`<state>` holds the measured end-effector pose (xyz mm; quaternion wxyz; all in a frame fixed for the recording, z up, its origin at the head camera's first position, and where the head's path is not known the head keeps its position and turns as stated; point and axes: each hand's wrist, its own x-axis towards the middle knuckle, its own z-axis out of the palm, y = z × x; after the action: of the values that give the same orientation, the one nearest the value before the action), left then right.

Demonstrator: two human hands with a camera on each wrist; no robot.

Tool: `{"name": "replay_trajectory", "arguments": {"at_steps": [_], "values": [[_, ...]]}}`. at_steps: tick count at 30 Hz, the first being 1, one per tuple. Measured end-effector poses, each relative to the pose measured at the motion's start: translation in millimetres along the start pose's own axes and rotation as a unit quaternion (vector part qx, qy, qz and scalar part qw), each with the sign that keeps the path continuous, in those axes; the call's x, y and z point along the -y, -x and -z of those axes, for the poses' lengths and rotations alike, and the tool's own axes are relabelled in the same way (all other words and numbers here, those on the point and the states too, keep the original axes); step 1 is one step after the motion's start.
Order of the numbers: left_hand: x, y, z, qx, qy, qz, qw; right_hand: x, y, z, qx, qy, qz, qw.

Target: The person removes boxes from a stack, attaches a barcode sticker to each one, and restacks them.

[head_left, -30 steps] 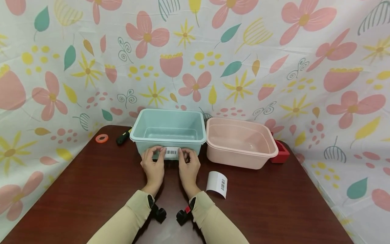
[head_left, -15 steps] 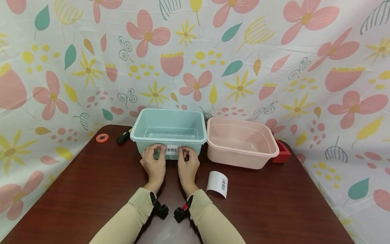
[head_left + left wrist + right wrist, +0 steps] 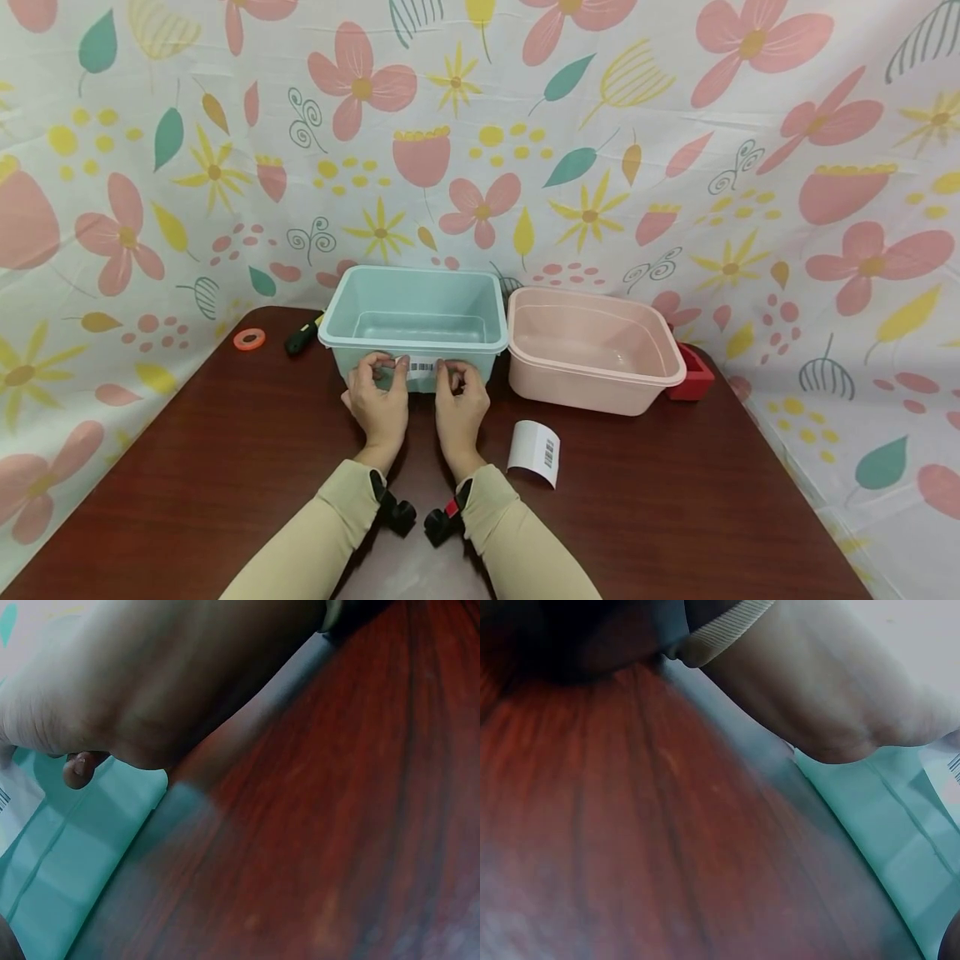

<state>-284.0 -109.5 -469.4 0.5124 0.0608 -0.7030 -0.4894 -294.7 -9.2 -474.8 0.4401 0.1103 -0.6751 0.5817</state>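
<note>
Head view: the left hand [image 3: 381, 408] and right hand [image 3: 460, 408] pinch opposite ends of a white barcode label [image 3: 422, 367] against the front wall of a blue tub [image 3: 420, 297], near the desk's [image 3: 225, 458] far edge; whether it sticks, I cannot tell. Right of that tub stands a pink tub [image 3: 577, 387], a curled barcode sheet [image 3: 527, 446] nearer. A red box [image 3: 692, 382] sits by the far right corner, an orange ring [image 3: 239, 340] by the far left

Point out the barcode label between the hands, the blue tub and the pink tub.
Barcode label [image 3: 422, 367]: head view, on its printed bars.
Blue tub [image 3: 417, 296]: head view, on its inner back wall.
Pink tub [image 3: 576, 388]: head view, on its outer front wall.
</note>
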Motion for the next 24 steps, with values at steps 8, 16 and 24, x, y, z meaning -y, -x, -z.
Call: {"name": "replay_trajectory", "arguments": {"at_steps": [8, 16, 24], "values": [[1.0, 0.8, -0.2, -0.005, -0.003, 0.002, 1.0, 0, -0.1, 1, 0.006, 0.002, -0.021, 0.9998], [-0.8, 2.1, 2.7, 0.015, 0.015, 0.03, 0.9993, 23, -3.3, 3, -0.02, -0.013, -0.007, 0.9997], [-1.6, 3.1, 3.0, 0.02, 0.019, 0.035, 0.999, 32, -5.1, 6, -0.027, -0.018, 0.006, 0.9995]]}}
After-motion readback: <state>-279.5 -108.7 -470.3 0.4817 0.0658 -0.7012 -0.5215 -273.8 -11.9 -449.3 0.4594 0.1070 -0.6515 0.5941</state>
